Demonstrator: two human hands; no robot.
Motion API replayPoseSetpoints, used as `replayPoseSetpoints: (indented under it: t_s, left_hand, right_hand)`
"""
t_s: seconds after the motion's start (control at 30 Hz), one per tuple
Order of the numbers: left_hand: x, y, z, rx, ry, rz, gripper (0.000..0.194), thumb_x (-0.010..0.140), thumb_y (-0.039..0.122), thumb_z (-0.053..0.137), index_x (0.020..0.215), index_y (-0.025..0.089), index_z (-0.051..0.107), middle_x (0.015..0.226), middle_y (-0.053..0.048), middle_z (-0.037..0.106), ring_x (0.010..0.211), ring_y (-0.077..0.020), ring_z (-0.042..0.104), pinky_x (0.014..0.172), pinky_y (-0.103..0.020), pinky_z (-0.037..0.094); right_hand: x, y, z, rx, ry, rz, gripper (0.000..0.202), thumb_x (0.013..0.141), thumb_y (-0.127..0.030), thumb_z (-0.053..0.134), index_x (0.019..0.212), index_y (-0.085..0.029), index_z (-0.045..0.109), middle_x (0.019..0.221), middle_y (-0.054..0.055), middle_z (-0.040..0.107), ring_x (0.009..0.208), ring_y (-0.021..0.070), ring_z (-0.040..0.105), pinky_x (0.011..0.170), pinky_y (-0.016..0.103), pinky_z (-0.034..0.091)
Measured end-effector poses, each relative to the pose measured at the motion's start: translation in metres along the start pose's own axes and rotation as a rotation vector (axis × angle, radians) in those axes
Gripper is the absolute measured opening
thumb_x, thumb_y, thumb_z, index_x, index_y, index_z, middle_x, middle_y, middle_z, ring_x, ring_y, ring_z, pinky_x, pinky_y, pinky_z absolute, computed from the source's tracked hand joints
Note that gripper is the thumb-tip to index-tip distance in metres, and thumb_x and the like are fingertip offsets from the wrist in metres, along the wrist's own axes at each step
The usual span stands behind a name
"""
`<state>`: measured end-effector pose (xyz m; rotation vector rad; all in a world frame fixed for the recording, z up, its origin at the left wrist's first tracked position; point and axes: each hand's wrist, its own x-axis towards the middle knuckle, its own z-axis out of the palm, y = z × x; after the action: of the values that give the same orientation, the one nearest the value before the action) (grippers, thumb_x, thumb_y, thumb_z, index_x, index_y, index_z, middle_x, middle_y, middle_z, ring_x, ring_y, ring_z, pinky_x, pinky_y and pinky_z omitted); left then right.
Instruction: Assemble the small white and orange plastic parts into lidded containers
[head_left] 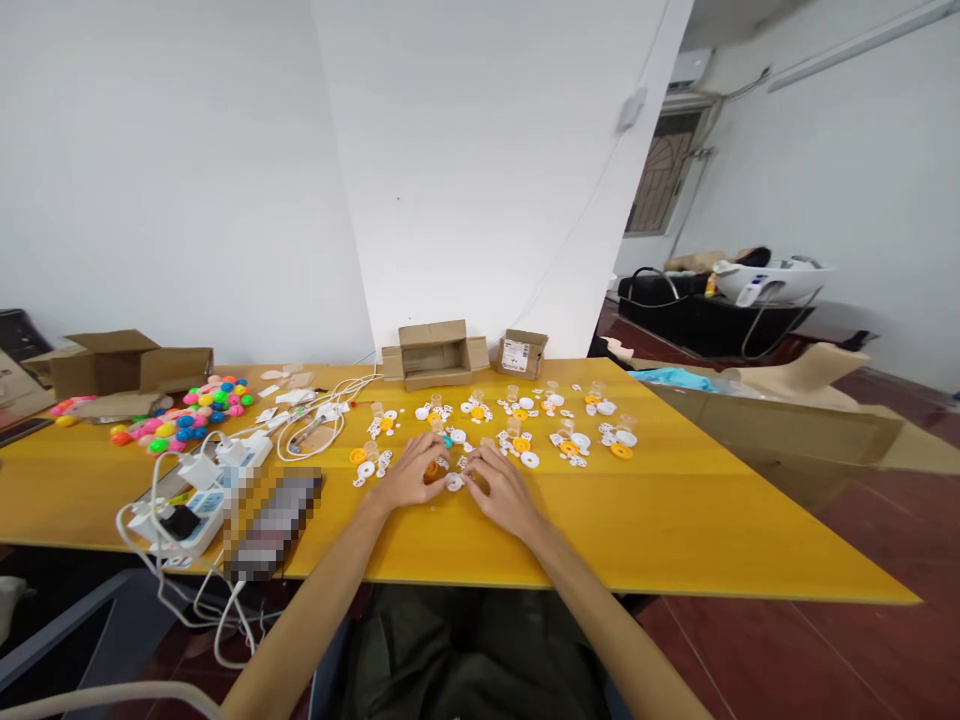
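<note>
Just below the frame's centre, I record the left hand and right hand curled about a round white plastic part, presumably to steady it; whether either grips, I cannot tell. Beyond, smooth orange discs and clear cups stand clustered, apparently by set. Farther, centre: an open, matt cardboard box.

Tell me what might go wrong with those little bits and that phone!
The round white piece between the left hand and right hand could slip away if nudged. The phone lies near the front edge of the table, with a white cable hanging below; a snag could pull it off.
</note>
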<state>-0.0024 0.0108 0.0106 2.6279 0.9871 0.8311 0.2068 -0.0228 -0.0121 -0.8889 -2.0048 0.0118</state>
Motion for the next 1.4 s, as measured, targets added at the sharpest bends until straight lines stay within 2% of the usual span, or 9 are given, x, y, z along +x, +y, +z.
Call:
replayPoseSetpoints:
  t_s: [0.17, 0.33, 0.53, 0.63, 0.77, 0.97, 1.13, 1.3, 1.4]
  left_hand:
    - [0.0, 0.004, -0.001, 0.032, -0.094, 0.0, 0.026, 0.084, 0.047, 0.069, 0.099, 0.025, 0.067, 0.123, -0.008, 0.056, 0.114, -0.0295, 0.052, 0.103, -0.049, 0.041]
    - [0.001, 0.003, 0.001, 0.005, -0.079, 0.001, 0.015, 0.083, 0.036, 0.069, 0.091, 0.024, 0.067, 0.125, -0.008, 0.056, 0.118, -0.0298, 0.051, 0.105, -0.049, 0.04]
    - [0.005, -0.004, 0.001, -0.117, 0.167, -0.061, 0.01, 0.086, 0.032, 0.064, 0.091, 0.024, 0.065, 0.117, -0.007, 0.058, 0.115, -0.0265, 0.054, 0.105, -0.044, 0.042]
    - [0.006, -0.007, -0.002, -0.192, 0.302, -0.092, 0.012, 0.09, 0.035, 0.061, 0.093, 0.024, 0.063, 0.113, -0.007, 0.058, 0.114, -0.0248, 0.055, 0.106, -0.042, 0.042]
    - [0.007, -0.006, -0.005, -0.236, 0.374, -0.104, 0.016, 0.093, 0.038, 0.058, 0.091, 0.023, 0.062, 0.109, -0.006, 0.058, 0.112, -0.0243, 0.056, 0.106, -0.042, 0.042]
    - [0.007, -0.003, -0.005, -0.242, 0.377, -0.108, 0.014, 0.093, 0.038, 0.058, 0.091, 0.024, 0.06, 0.108, -0.006, 0.058, 0.111, -0.0239, 0.056, 0.106, -0.041, 0.041]
    - [0.007, -0.001, -0.005, -0.221, 0.368, -0.107, 0.011, 0.092, 0.034, 0.058, 0.094, 0.024, 0.06, 0.111, -0.006, 0.059, 0.111, -0.0238, 0.056, 0.105, -0.041, 0.041]
    - [0.006, 0.002, -0.004, -0.157, 0.309, -0.106, 0.007, 0.087, 0.026, 0.061, 0.092, 0.024, 0.059, 0.112, -0.005, 0.06, 0.111, -0.0245, 0.055, 0.105, -0.042, 0.041]
    - [0.006, 0.001, -0.001, -0.132, 0.244, -0.095, 0.011, 0.083, 0.022, 0.062, 0.093, 0.024, 0.06, 0.113, -0.006, 0.06, 0.112, -0.0254, 0.054, 0.106, -0.043, 0.04]
  right_hand:
    - [0.002, 0.004, 0.003, 0.013, 0.037, 0.053, 0.016, 0.092, -0.015, 0.054, 0.084, -0.025, 0.063, 0.089, 0.005, 0.063, 0.09, 0.0222, 0.061, 0.081, 0.035, 0.051]
    - [0.003, 0.004, 0.005, 0.032, 0.061, 0.071, 0.017, 0.092, -0.015, 0.053, 0.084, -0.025, 0.064, 0.09, 0.005, 0.062, 0.09, 0.022, 0.061, 0.081, 0.035, 0.052]
    - [0.004, 0.004, 0.006, 0.013, 0.078, 0.067, 0.016, 0.091, -0.013, 0.055, 0.082, -0.025, 0.063, 0.091, 0.005, 0.062, 0.089, 0.0214, 0.061, 0.079, 0.033, 0.051]
    - [0.006, 0.002, 0.008, -0.011, 0.039, 0.045, 0.017, 0.092, -0.012, 0.055, 0.082, -0.024, 0.062, 0.092, 0.004, 0.063, 0.089, 0.021, 0.061, 0.08, 0.034, 0.05]
    - [0.007, 0.0, 0.01, -0.046, -0.069, -0.013, 0.016, 0.093, -0.014, 0.057, 0.082, -0.023, 0.063, 0.092, 0.004, 0.063, 0.088, 0.0206, 0.059, 0.084, 0.036, 0.049]
    - [0.005, 0.002, 0.012, -0.09, -0.186, -0.018, 0.013, 0.094, -0.019, 0.06, 0.082, -0.023, 0.065, 0.089, 0.005, 0.062, 0.089, 0.021, 0.059, 0.081, 0.035, 0.05]
    - [0.003, 0.005, 0.011, -0.051, -0.107, 0.024, 0.019, 0.097, -0.02, 0.052, 0.081, -0.024, 0.062, 0.089, 0.004, 0.063, 0.086, 0.0207, 0.059, 0.089, 0.039, 0.049]
    - [0.002, 0.011, 0.013, -0.051, -0.011, 0.12, 0.025, 0.098, -0.016, 0.045, 0.08, -0.025, 0.06, 0.087, 0.005, 0.062, 0.086, 0.0214, 0.059, 0.08, 0.035, 0.051]
    - [-0.001, 0.014, 0.018, -0.088, -0.005, 0.093, 0.022, 0.095, -0.014, 0.046, 0.088, -0.025, 0.064, 0.096, 0.006, 0.065, 0.093, 0.0225, 0.06, 0.084, 0.037, 0.052]
